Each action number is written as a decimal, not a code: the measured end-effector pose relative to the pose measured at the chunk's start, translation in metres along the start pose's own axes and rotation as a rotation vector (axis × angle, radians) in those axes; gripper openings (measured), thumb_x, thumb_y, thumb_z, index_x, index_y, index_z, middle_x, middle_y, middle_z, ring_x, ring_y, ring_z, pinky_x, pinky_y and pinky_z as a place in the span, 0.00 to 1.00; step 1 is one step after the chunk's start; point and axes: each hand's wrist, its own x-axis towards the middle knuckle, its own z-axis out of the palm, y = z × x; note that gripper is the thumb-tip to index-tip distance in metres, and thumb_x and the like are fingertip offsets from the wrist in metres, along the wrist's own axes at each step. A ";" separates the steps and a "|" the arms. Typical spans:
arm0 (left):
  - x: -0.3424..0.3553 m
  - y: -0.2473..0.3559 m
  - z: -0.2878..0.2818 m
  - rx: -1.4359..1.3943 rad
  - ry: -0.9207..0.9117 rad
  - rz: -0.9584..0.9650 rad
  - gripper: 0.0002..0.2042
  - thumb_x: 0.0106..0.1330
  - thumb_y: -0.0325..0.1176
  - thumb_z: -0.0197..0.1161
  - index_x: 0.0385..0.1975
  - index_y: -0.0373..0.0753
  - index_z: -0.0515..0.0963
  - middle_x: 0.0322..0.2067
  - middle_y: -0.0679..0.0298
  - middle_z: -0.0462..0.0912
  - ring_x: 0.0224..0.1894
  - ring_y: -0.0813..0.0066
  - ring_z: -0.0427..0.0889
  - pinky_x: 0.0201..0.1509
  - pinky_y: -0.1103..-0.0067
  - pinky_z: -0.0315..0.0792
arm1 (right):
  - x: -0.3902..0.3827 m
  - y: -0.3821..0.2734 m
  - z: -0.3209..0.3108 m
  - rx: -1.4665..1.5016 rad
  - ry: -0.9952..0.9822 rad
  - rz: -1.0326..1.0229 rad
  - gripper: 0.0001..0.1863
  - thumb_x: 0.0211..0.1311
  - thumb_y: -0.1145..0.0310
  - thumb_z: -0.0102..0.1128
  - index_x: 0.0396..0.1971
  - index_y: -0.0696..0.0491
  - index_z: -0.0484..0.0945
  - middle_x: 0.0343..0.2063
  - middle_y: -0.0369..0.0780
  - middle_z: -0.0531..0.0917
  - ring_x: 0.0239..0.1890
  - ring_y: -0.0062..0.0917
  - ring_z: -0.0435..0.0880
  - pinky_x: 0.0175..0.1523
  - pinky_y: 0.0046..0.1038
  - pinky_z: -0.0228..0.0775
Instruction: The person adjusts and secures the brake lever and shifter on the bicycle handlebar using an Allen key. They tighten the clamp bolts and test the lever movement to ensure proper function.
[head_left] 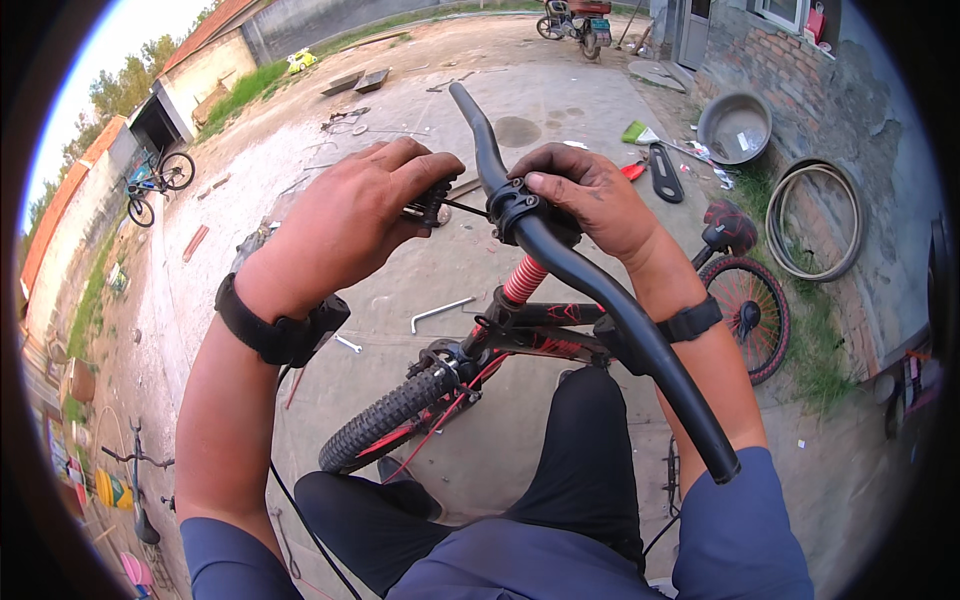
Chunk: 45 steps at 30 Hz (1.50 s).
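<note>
"Black metal, mostly: a curved handlebar [650, 350] runs from the upper centre down to the lower right. Where are the hands?"

"Apart, on either side of the stem clamp [517, 210], just above the middle of the frame. The left hand [350, 205] is closed around a dark folding tool [432, 205]."

"Does the tool reach the clamp?"

"A thin rod extends from it to the clamp's left side. Whether its tip sits in a bolt, I can't tell."

"And the other hand?"

"The right hand [605, 205] is curled at the clamp, thumb against its upper edge, dark smudges on the fingers. How firmly it grips, I can't tell."

"What's underneath?"

"A red ringed column [524, 279], then the black and red frame [550, 330]. The front wheel [390, 418], with its knobbly tyre, slants toward the lower left, near the person's knee."

"The rest of the bike?"

"Its red-spoked rear wheel [748, 316] is at the right, below a black and red saddle [730, 228]."

"Anything lying about?"

"An L-shaped key [442, 314] on the concrete left of centre, and a small spanner [348, 343] close to the left wrist. Upper right, a round basin [722, 118] leans by the wall; a coiled hose [774, 225] is below it."

"Upper left?"

"Another bicycle [155, 183], standing well apart."
</note>
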 end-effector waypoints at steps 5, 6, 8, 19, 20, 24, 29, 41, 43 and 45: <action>-0.007 0.004 0.006 -0.123 -0.019 -0.100 0.32 0.56 0.26 0.76 0.64 0.39 0.74 0.47 0.52 0.80 0.50 0.46 0.81 0.54 0.61 0.76 | 0.000 0.002 -0.002 0.003 0.003 -0.006 0.14 0.76 0.65 0.63 0.51 0.59 0.83 0.42 0.36 0.88 0.43 0.16 0.84 0.52 0.22 0.77; -0.007 0.004 0.007 -0.121 -0.008 -0.100 0.32 0.56 0.27 0.76 0.64 0.39 0.74 0.46 0.52 0.80 0.49 0.46 0.81 0.54 0.61 0.76 | 0.000 0.002 -0.002 0.003 0.001 -0.008 0.14 0.76 0.66 0.63 0.51 0.59 0.83 0.42 0.36 0.88 0.44 0.16 0.85 0.52 0.22 0.77; -0.010 0.002 0.008 -0.120 0.002 -0.092 0.32 0.57 0.29 0.76 0.65 0.39 0.73 0.45 0.52 0.80 0.48 0.46 0.81 0.53 0.61 0.76 | 0.000 0.002 -0.001 0.006 -0.002 -0.005 0.13 0.76 0.66 0.63 0.51 0.59 0.84 0.42 0.36 0.88 0.44 0.16 0.85 0.52 0.22 0.77; -0.009 0.040 0.010 -0.458 0.005 -0.545 0.26 0.71 0.47 0.67 0.54 0.28 0.78 0.32 0.48 0.85 0.35 0.52 0.86 0.43 0.63 0.78 | 0.001 0.003 0.001 -0.024 0.015 -0.046 0.15 0.75 0.61 0.65 0.50 0.57 0.85 0.36 0.32 0.86 0.35 0.13 0.83 0.42 0.19 0.77; -0.004 0.046 0.009 -0.556 -0.028 -0.629 0.26 0.72 0.48 0.66 0.53 0.27 0.79 0.31 0.49 0.85 0.34 0.56 0.85 0.42 0.65 0.78 | 0.000 0.004 0.000 -0.020 0.014 -0.042 0.15 0.75 0.61 0.65 0.50 0.57 0.85 0.36 0.32 0.86 0.35 0.13 0.83 0.42 0.19 0.77; -0.003 0.046 0.005 -0.654 -0.078 -0.678 0.27 0.74 0.50 0.64 0.51 0.25 0.79 0.30 0.54 0.84 0.33 0.69 0.83 0.38 0.71 0.77 | -0.002 0.003 0.000 -0.005 0.009 -0.040 0.15 0.75 0.61 0.65 0.51 0.57 0.85 0.36 0.32 0.86 0.36 0.13 0.83 0.43 0.19 0.77; -0.022 0.035 0.001 -0.795 -0.031 -0.790 0.26 0.75 0.48 0.66 0.58 0.28 0.76 0.32 0.62 0.82 0.34 0.77 0.79 0.40 0.75 0.77 | 0.001 0.001 0.002 -0.015 0.015 -0.052 0.15 0.75 0.62 0.65 0.51 0.57 0.85 0.36 0.32 0.86 0.36 0.12 0.83 0.42 0.19 0.77; -0.024 0.015 0.016 -0.107 0.029 -0.213 0.29 0.61 0.30 0.74 0.62 0.40 0.72 0.50 0.51 0.81 0.54 0.46 0.80 0.59 0.60 0.73 | 0.003 0.006 0.000 -0.007 0.006 -0.076 0.14 0.75 0.63 0.64 0.50 0.58 0.85 0.37 0.33 0.87 0.37 0.13 0.83 0.45 0.19 0.78; -0.020 0.014 0.015 -0.064 0.000 -0.199 0.29 0.60 0.30 0.74 0.62 0.40 0.73 0.52 0.53 0.80 0.55 0.47 0.80 0.60 0.60 0.72 | 0.002 0.004 0.000 -0.002 -0.002 -0.067 0.14 0.75 0.63 0.64 0.50 0.58 0.85 0.37 0.33 0.87 0.38 0.13 0.83 0.46 0.20 0.78; -0.018 0.012 0.015 -0.041 0.017 -0.159 0.28 0.59 0.29 0.74 0.62 0.41 0.74 0.52 0.54 0.81 0.55 0.47 0.80 0.60 0.60 0.73 | 0.002 0.004 -0.001 0.000 0.000 -0.058 0.14 0.75 0.64 0.64 0.50 0.58 0.85 0.37 0.33 0.87 0.38 0.13 0.83 0.46 0.20 0.78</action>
